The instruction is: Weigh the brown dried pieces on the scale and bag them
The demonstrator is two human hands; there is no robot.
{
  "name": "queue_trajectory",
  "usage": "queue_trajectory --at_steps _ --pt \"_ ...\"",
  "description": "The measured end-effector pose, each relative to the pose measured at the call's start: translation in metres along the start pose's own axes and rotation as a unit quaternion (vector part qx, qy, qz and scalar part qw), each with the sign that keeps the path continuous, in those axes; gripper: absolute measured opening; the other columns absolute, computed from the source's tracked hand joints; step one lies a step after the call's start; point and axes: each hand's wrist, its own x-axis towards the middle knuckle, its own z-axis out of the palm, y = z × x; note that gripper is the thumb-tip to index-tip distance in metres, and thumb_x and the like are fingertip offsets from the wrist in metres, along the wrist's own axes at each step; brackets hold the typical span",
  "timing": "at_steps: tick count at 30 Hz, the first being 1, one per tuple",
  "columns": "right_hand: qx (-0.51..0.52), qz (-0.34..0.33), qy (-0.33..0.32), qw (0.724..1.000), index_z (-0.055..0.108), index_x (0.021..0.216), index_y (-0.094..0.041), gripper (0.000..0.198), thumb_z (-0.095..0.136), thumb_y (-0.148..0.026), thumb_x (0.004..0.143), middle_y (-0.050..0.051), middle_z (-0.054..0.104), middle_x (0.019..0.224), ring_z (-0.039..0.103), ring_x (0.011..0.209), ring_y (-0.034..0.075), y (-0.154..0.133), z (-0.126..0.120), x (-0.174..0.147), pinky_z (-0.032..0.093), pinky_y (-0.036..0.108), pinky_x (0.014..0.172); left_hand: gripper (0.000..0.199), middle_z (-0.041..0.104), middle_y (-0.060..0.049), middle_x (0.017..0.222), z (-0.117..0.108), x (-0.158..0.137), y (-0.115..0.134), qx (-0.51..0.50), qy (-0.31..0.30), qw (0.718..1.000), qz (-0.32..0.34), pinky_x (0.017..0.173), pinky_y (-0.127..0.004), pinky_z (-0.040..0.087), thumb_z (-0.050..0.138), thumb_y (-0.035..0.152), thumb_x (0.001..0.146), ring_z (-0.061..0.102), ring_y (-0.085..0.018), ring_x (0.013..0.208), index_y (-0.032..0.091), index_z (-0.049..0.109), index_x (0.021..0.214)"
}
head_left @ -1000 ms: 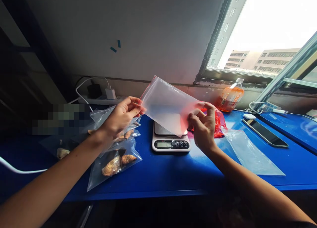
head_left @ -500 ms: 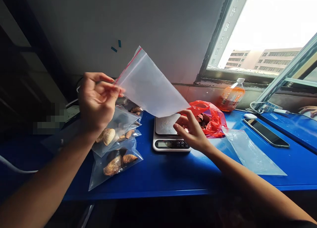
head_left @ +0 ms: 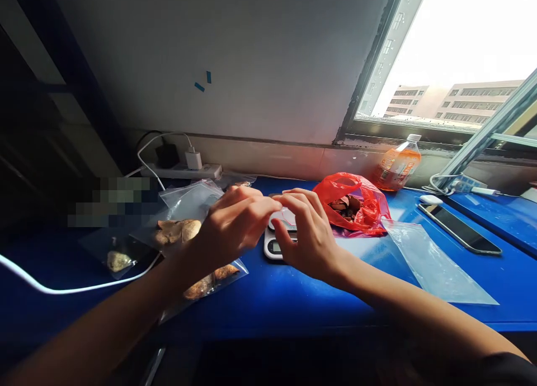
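Note:
My left hand (head_left: 237,221) is closed in a pinch on a clear zip bag (head_left: 288,216), seen mostly end-on and largely hidden by my fingers. Against it, my right hand (head_left: 310,229) has its fingers bent over the same bag, thumb a little apart, and the fingertips of both hands meet. Behind and below them is a white kitchen scale (head_left: 272,250), partly covered. To the left, filled zip bags (head_left: 178,232) hold brownish, shell-like pieces. Right of the scale, a red plastic bag (head_left: 373,212) stands open with dark reddish-brown pieces (head_left: 348,206) inside.
A flat zip bag (head_left: 440,268) lies on the blue table (head_left: 293,305) at right, near a phone (head_left: 461,229) and white earphone case (head_left: 430,199). An orange drink bottle (head_left: 398,165) stands by the window. A white cable (head_left: 62,291) and power strip (head_left: 210,170) are at left.
My left hand has come down and right with the zip bag, meeting my right hand over the scale. The bag has turned from broadside to nearly end-on.

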Motion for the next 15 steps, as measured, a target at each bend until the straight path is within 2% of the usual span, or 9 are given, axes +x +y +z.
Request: queue_trajectory --at_steps 5,10,15 --pt "-0.003 0.026 0.032 0.999 0.049 0.110 -0.024 0.029 0.051 -0.006 0.087 0.005 0.067 0.088 0.059 0.084 0.020 -0.006 0.014 0.004 0.051 0.037 0.076 0.027 0.072 0.000 0.087 0.007 -0.002 0.011 -0.044 0.005 0.998 -0.036 0.073 -0.029 0.059 0.064 0.008 0.086 0.070 -0.015 0.078 0.025 0.055 0.105" --pt "0.014 0.041 0.055 0.998 0.048 0.110 -0.023 0.031 0.054 -0.004 0.086 0.005 0.065 0.088 0.059 0.083 0.019 -0.007 0.013 0.001 0.051 0.033 0.073 0.015 0.074 -0.001 0.087 0.006 0.000 0.010 -0.035 -0.012 0.997 -0.061 0.074 -0.027 0.057 0.063 0.012 0.090 0.069 -0.015 0.076 0.023 0.059 0.100" --pt "-0.012 0.039 0.069 0.997 0.047 0.105 -0.024 0.028 0.051 -0.004 0.086 0.003 0.064 0.084 0.056 0.076 0.018 -0.004 0.020 -0.003 0.047 0.034 0.069 0.009 0.073 -0.002 0.080 0.011 0.001 0.010 -0.023 -0.036 0.998 -0.056 0.073 -0.030 0.052 0.057 0.015 0.093 0.067 -0.017 0.073 0.021 0.064 0.091"
